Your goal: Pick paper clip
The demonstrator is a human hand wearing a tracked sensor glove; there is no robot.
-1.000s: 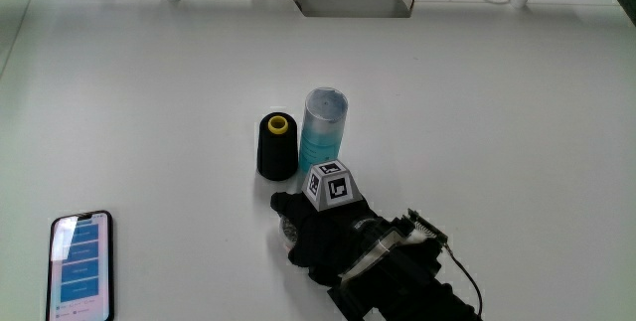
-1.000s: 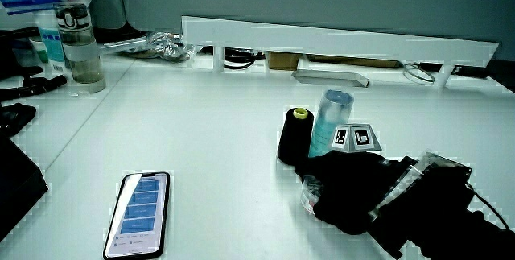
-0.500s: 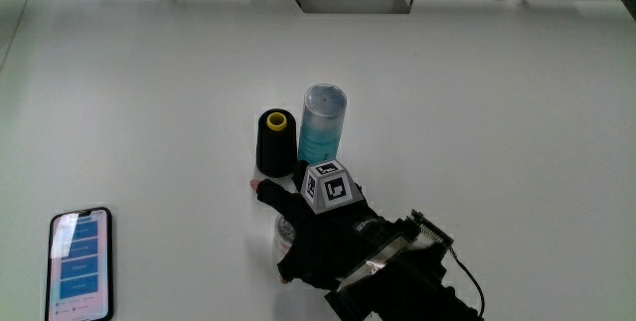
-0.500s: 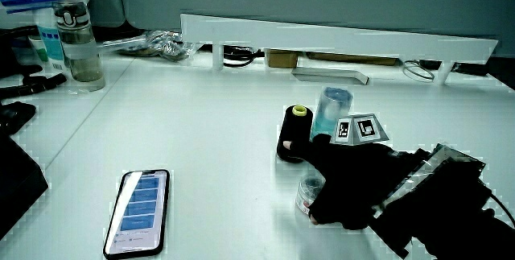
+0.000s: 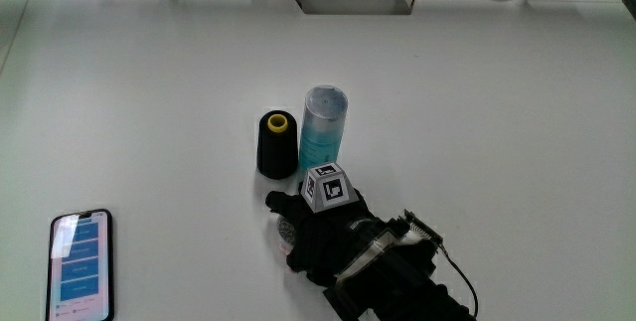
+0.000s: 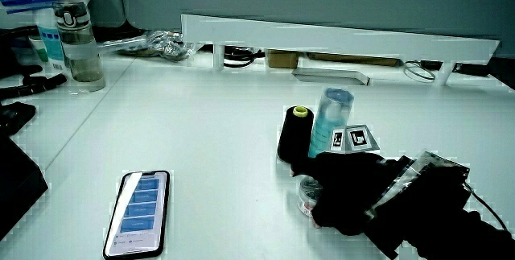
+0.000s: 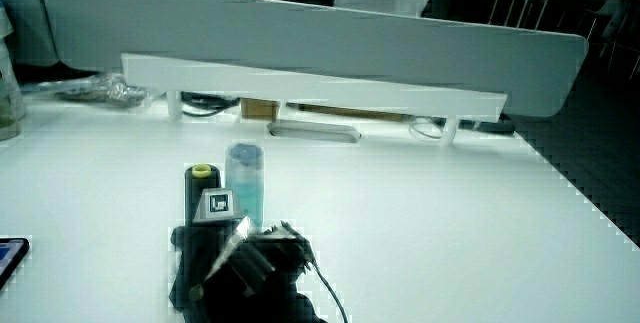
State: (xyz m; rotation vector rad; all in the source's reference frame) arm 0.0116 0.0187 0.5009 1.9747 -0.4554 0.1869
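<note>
A small round clear container (image 5: 287, 229) with a reddish band, which seems to hold the paper clips, sits on the white table (image 5: 477, 132) nearer to the person than the black thread spool (image 5: 277, 146). The gloved hand (image 5: 320, 238) lies over it, fingers curled down around its rim; the patterned cube (image 5: 328, 186) faces up. In a side view the container (image 6: 306, 196) shows at the hand's (image 6: 348, 194) fingertips, still resting on the table. In a side view the hand (image 7: 203, 255) hides the container.
A blue translucent bottle (image 5: 322, 125) stands beside the spool, just past the hand. A phone (image 5: 79, 264) lies screen up near the table's edge by the person. A water bottle (image 6: 79, 47) and clutter stand near the low partition (image 6: 338, 44). A cable (image 5: 459, 279) trails from the forearm.
Half a second ago the fingers were stretched out past the container toward the spool. They have now drawn back and curled down around the container. Spool, bottle and phone have not moved.
</note>
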